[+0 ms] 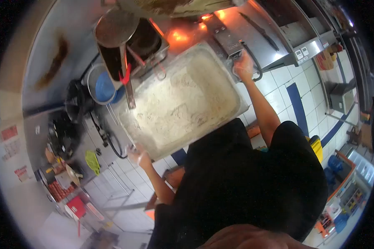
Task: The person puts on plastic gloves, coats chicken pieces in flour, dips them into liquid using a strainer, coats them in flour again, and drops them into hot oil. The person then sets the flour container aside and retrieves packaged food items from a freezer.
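Note:
A large metal tray point(242, 110) spans the space before me, slightly tilted in view. Pale flour-like powder point(176, 101) with clumps and hollows covers its bottom. My left hand point(140, 157), in what looks like a clear plastic glove, closes on the tray's near-left rim. On the opposite side, my right hand point(243, 67), also apparently gloved, grips the right rim beside a black curved handle point(258, 66). Its fingertips are partly blurred. Over the tray's far-left edge hangs a tool with a red grip point(125, 74).
A round mesh-like strainer point(117, 27) rests over a dark metal vat at the far left. Orange glow point(179, 35) shows behind the tray. A blue bucket point(105, 88) stands left. Steel counter point(253, 39) lies to the right, above white floor tiles point(276, 99).

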{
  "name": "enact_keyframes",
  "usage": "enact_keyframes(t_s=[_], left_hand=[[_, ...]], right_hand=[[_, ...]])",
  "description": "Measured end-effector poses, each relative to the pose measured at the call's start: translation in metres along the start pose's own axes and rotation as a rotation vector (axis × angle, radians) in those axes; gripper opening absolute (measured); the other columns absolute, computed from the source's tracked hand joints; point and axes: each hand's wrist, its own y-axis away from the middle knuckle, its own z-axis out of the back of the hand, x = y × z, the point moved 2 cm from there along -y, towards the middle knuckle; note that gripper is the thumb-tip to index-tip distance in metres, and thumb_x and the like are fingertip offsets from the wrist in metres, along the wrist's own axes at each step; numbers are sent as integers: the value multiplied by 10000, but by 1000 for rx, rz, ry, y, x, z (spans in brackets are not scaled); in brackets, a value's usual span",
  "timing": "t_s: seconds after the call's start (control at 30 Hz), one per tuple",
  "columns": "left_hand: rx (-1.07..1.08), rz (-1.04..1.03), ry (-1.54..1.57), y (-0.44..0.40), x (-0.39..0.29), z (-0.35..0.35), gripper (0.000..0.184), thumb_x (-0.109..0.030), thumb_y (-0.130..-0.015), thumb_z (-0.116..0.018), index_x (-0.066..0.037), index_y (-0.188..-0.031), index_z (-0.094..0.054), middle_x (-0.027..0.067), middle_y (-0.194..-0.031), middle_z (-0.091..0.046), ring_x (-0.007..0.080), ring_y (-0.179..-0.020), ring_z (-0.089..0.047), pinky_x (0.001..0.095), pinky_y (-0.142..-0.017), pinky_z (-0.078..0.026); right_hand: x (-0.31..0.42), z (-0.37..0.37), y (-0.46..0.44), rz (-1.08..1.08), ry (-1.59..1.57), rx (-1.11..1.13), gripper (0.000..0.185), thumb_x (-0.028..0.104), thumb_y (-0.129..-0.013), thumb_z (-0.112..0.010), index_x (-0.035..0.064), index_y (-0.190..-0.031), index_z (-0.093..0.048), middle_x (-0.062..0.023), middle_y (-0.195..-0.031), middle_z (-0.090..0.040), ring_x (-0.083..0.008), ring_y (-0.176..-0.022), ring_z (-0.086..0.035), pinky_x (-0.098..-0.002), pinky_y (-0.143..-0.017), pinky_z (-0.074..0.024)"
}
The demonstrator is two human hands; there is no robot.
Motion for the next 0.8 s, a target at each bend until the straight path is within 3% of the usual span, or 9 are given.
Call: enact_keyframes(t_s=[0.1, 0.23, 0.3, 0.37, 0.43, 0.53, 0.67, 0.77, 0.8], left_hand=[[296, 7, 173, -5, -13, 5, 343, -125, -1028, -556, 41, -1327, -556, 162, -1139, -674, 250, -1032, -638, 334, -897, -523], [306, 113, 266, -15, -21, 2, 188, -133, -1040, -565, -6, -1168, -619, 53, -899, -642, 142, -794, -578, 299, -710, -481], [377, 198, 154, -24, -40, 11, 187, -83, -1027, -573, 10, -1188, -590, 64, -948, -662, 137, -829, -592, 286, -749, -491], [390, 275, 180, -21, -37, 13, 178, -96, -1023, -589, 17, -1161, -591, 69, -924, -650, 136, -813, -573, 295, -734, -480], [336, 346, 350, -17, -27, 8, 194, -170, -1029, -611, 14, -1088, -622, 68, -827, -608, 139, -746, -521, 325, -665, -450], [286, 124, 229, -17, -4, 4, 238, -189, -1024, -617, 40, -1088, -607, 141, -807, -617, 228, -716, -543, 390, -673, -457], [303, 100, 125, -20, -4, 4, 275, -194, -1020, -595, 66, -1107, -610, 243, -916, -642, 402, -830, -598, 470, -767, -471], [268, -32, 42, -17, 2, 3, 286, -191, -1010, -583, 57, -1149, -617, 276, -1042, -642, 468, -965, -601, 497, -847, -469], [275, -105, -21, -17, 2, 5, 294, -190, -1004, -584, 48, -1173, -618, 282, -1094, -636, 476, -1009, -594, 503, -878, -466]], right_hand=[[-54, -8, 2, 265, -82, -115, 452, 390, -969, -612, 25, -1233, -650, -226, -1018, -709, -428, -944, -670, -496, -852, -525], [85, 112, -1, -28, -58, -32, 338, 267, -937, -703, 50, -1192, -658, -167, -1000, -743, -303, -915, -713, -406, -838, -551], [145, 111, 27, 18, -229, 276, 287, 217, -963, -668, 68, -1208, -663, -141, -1087, -734, -275, -986, -701, -389, -892, -538], [171, 67, 81, 481, -200, 703, 363, 247, -977, -644, 82, -1301, -631, -150, -1274, -679, -272, -1153, -652, -402, -1024, -488], [248, 24, 134, 522, -36, 1099, 630, 426, -952, -628, 81, -1466, -508, -160, -1527, -490, -365, -1394, -470, -452, -1184, -357], [332, -39, 190, 436, 397, 1415, 600, 287, -959, -584, 38, -1489, -455, -271, -1479, -478, -444, -1391, -442, -469, -1157, -394], [310, -59, 219, 804, 47, 1191, 489, 81, -959, -484, -24, -1436, -477, -296, -1245, -628, -389, -1136, -640, -441, -963, -552], [327, -33, 168, -68, 45, 1425, 474, 138, -982, -565, 3, -1424, -460, -185, -1128, -682, -217, -793, -662, -374, -777, -595], [298, -50, 144, 230, 77, 1329, 404, 154, -995, -542, -10, -1363, -507, -158, -1107, -685, -177, -716, -638, -344, -707, -586]])
